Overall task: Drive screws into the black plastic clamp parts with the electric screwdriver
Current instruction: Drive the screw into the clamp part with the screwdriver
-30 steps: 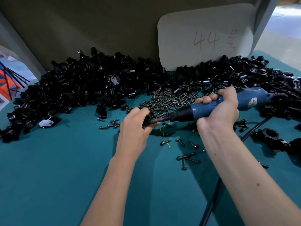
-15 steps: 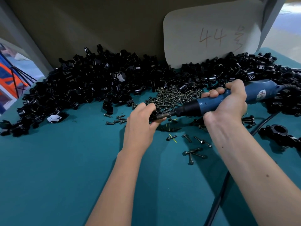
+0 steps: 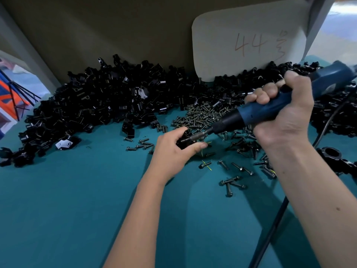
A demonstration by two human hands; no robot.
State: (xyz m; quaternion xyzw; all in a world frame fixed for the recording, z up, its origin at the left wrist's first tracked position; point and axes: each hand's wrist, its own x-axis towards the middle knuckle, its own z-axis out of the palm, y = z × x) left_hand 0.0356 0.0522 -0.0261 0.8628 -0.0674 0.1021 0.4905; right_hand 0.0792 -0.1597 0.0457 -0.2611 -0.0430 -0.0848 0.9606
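teal table (image 3: 58, 209), left hand (image 3: 172, 153) pinching clamp part (image 3: 184, 141), right hand (image 3: 284, 115) fisted round screwdriver (image 3: 251, 115)

We see the heap of clamp parts (image 3: 92, 105) along the desk (image 3: 58, 209) back, the screw pile (image 3: 202, 115) before it, the card (image 3: 249, 39) standing behind both.

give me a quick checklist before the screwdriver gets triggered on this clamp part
1. Clamp part held firmly in the left hand: ok.
2. Screwdriver gripped by the right hand: ok.
3. Bit lined up with and reaching the part: ok.
4. Screw seated straight in its hole: cannot tell, hidden by fingers and bit.
5. Left thumb away from the bit: not ok, it lies just under it.
6. Cord free of snags: ok, it runs loose across the table.
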